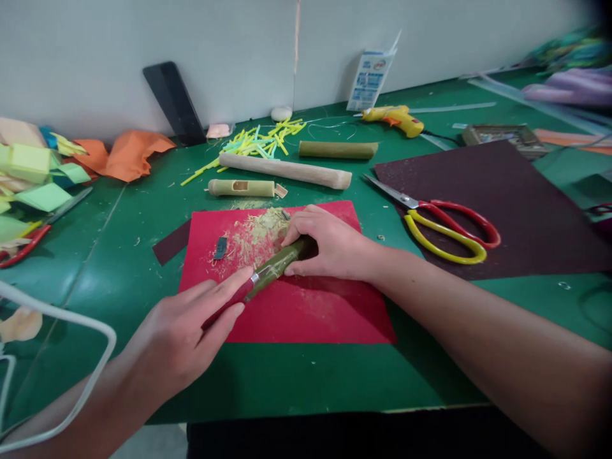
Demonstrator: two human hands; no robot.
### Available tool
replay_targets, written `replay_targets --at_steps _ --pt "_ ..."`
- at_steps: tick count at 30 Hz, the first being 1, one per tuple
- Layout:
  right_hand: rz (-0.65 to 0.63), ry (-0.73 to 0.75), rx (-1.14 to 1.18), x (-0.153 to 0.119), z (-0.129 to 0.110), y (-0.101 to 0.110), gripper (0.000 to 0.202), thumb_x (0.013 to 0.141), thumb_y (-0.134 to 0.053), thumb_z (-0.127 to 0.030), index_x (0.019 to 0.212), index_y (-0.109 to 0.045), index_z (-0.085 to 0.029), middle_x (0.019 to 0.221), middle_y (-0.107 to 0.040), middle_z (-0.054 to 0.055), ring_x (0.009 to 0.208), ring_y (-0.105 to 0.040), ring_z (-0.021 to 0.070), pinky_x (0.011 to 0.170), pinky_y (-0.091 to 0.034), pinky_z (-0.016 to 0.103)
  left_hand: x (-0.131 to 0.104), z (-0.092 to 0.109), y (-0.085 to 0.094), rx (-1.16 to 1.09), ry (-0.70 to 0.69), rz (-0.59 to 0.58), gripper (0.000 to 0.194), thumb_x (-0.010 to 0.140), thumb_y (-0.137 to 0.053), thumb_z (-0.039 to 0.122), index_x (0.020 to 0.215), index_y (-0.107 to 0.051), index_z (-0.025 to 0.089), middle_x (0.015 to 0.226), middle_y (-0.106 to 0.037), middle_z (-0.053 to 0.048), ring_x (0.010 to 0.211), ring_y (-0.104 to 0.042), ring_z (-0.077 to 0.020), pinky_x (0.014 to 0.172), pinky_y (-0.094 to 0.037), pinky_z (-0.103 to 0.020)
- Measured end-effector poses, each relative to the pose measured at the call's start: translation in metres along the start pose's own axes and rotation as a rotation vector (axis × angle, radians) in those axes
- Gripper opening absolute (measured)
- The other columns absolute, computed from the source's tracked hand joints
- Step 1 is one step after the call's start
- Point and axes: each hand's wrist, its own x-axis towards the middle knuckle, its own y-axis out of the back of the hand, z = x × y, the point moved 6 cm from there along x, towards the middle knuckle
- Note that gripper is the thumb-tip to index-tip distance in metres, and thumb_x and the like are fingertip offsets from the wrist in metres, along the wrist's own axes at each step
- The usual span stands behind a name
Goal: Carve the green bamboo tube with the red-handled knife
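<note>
My right hand [329, 245] grips a green bamboo tube [276, 262], which slants across a red sheet [306, 322]. In my left hand [184, 328] is a red-handled carving knife [233, 299] with a metal collar. Its tip end lies along the near end of the tube; I cannot make out the blade clearly. Pale bamboo shavings [255, 233] are scattered on the sheet beyond the tube, near a small dark scrap [220, 248]. Behind the sheet lies a shorter bamboo piece [253, 188] with a rectangular slot cut in it.
Beyond are a pale stick [287, 171], another bamboo tube [338, 150], yellow-green strips [258, 141] and a yellow glue gun [394, 120]. Large scissors [449, 229] lie on a dark sheet [526, 217] to the right. A phone [174, 102] leans on the wall; white wire [108, 331] curves near my left forearm.
</note>
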Motion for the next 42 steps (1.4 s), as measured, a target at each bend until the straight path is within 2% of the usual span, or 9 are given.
replay_targets --at_steps 7,14,20,24,28,31,37,42 --pt "0.018 0.012 0.008 0.0 0.001 0.0 0.031 0.067 -0.085 -0.035 0.085 -0.065 -0.02 0.095 -0.072 0.004 0.095 -0.058 0.0233 0.088 -0.042 0.039 0.01 -0.004 -0.002 -0.099 0.1 -0.047 0.038 0.097 -0.058 0.033 0.133 -0.064 0.023 0.126 -0.073 -0.002 0.104 -0.074 -0.0158 0.091 -0.059 -0.02" --pt "0.01 -0.001 0.002 0.001 0.004 0.0 0.03 0.068 -0.085 -0.038 0.084 -0.066 -0.021 0.094 -0.072 0.003 0.094 -0.058 0.0227 0.086 -0.041 0.037 0.008 0.002 -0.004 -0.007 0.005 0.013 0.043 0.098 -0.055 0.029 0.141 -0.059 0.024 0.123 -0.074 -0.005 0.1 -0.075 -0.0182 0.093 -0.06 -0.027" --pt "0.004 -0.009 -0.009 0.001 0.003 0.002 0.03 0.068 -0.085 -0.037 0.083 -0.066 -0.02 0.092 -0.072 0.003 0.089 -0.059 0.0214 0.087 -0.039 0.038 0.015 -0.012 -0.005 -0.171 0.2 -0.065 0.038 0.097 -0.057 0.039 0.132 -0.066 0.026 0.125 -0.073 0.0 0.108 -0.074 -0.0203 0.095 -0.06 -0.027" --pt "0.011 -0.008 -0.004 0.001 0.004 0.002 0.029 0.068 -0.084 -0.038 0.083 -0.066 -0.021 0.094 -0.072 0.003 0.094 -0.058 0.023 0.086 -0.04 0.038 0.014 -0.004 -0.005 -0.076 0.083 -0.015 0.039 0.098 -0.055 0.033 0.134 -0.064 0.024 0.126 -0.073 -0.003 0.106 -0.074 -0.0197 0.094 -0.06 -0.026" --pt "0.012 -0.009 -0.006 0.001 0.004 0.002 0.029 0.068 -0.085 -0.038 0.082 -0.066 -0.021 0.091 -0.072 0.002 0.09 -0.058 0.0213 0.086 -0.039 0.038 0.01 0.003 -0.007 0.061 -0.017 0.033 0.041 0.098 -0.054 0.029 0.138 -0.061 0.024 0.12 -0.075 -0.006 0.099 -0.076 -0.0204 0.091 -0.061 -0.029" --pt "0.01 -0.009 -0.008 0.001 0.003 0.002 0.029 0.068 -0.085 -0.037 0.082 -0.066 -0.02 0.091 -0.072 0.002 0.089 -0.059 0.0212 0.088 -0.039 0.039 0.011 0.0 -0.007 0.027 0.007 0.014 0.041 0.098 -0.054 0.03 0.138 -0.061 0.025 0.121 -0.075 -0.005 0.1 -0.076 -0.0198 0.093 -0.061 -0.029" --pt "0.011 -0.003 -0.015 0.0 0.003 0.002 0.03 0.068 -0.084 -0.037 0.084 -0.066 -0.021 0.094 -0.072 0.003 0.092 -0.059 0.0223 0.086 -0.04 0.038 0.017 -0.011 -0.009 -0.166 0.198 -0.094 0.042 0.097 -0.055 0.038 0.137 -0.062 0.028 0.132 -0.069 0.0 0.115 -0.071 -0.0204 0.101 -0.057 -0.029" --pt "0.011 -0.005 -0.021 0.0 0.004 0.001 0.029 0.068 -0.085 -0.037 0.084 -0.066 -0.021 0.091 -0.072 0.003 0.09 -0.057 0.0218 0.084 -0.04 0.037 0.015 -0.004 -0.008 -0.059 0.104 -0.057 0.041 0.098 -0.054 0.036 0.137 -0.062 0.028 0.132 -0.07 -0.002 0.113 -0.071 -0.0208 0.101 -0.058 -0.03"
